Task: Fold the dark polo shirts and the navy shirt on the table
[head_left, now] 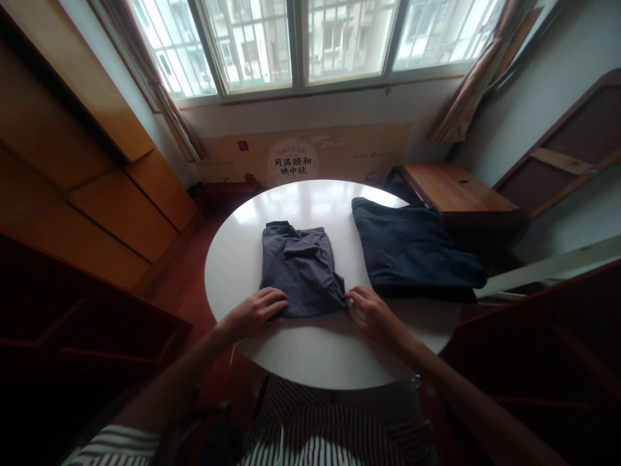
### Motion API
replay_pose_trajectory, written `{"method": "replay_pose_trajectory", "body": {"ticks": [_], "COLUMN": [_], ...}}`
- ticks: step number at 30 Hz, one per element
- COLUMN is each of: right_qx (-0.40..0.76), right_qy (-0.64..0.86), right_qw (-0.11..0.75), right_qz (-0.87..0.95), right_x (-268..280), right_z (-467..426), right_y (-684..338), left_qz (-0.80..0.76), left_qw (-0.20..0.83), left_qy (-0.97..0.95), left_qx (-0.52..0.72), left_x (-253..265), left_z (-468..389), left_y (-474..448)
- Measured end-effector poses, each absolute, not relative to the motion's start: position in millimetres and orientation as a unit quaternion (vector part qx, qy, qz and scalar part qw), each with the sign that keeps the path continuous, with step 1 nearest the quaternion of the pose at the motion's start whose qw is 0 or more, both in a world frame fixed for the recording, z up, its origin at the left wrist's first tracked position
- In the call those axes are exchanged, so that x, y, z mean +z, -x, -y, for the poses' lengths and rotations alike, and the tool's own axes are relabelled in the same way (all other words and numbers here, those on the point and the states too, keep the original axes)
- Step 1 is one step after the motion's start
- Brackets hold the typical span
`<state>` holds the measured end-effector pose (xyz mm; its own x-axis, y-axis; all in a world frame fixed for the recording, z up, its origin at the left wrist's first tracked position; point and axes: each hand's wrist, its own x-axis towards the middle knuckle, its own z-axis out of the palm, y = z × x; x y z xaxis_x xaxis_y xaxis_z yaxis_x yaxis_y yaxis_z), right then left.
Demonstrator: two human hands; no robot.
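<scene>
The left hand (262, 305) covered the near left corner of the gray garment (301, 275); whether fingertips of the right hand (371, 312) pinched its near right corner could not be told. The navy garment (414, 249) hid part of the table's rim (315, 382). Smaller print on the wall banner (339, 152) was illegible, and the top edge cut off the window (301, 48).

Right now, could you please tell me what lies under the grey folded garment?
The grey folded garment rests on the white table, whose surface shows around it; anything directly beneath is covered.

Grey garment (303, 278), folded, flat on table (315, 356)
</scene>
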<state>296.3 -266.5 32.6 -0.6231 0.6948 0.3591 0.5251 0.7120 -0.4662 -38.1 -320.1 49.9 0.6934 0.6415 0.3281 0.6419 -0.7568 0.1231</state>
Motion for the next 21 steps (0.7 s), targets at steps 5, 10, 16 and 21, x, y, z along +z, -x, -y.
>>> {"method": "replay_pose_trajectory", "body": {"ticks": [5,10,16,21], "right_qx": [0.157,0.157,0.123,0.075], "right_qy": [0.308,0.273,0.319,0.318], "right_qw": [0.263,0.209,0.244,0.139], "right_qz": [0.901,0.926,0.907,0.935], "right_x": [32,60,88,67], "right_z": [271,274,254,246], "right_y": [-296,-301,-253,-218], "left_qz": [0.338,0.392,0.617,0.66], "left_qw": [0.051,-0.115,-0.414,-0.489], "left_qy": [0.931,0.899,0.55,0.395], "left_qx": [-0.129,-0.158,-0.382,-0.412], "left_x": [49,66,69,76], "left_z": [332,336,246,172], "left_y": [56,53,32,6]}}
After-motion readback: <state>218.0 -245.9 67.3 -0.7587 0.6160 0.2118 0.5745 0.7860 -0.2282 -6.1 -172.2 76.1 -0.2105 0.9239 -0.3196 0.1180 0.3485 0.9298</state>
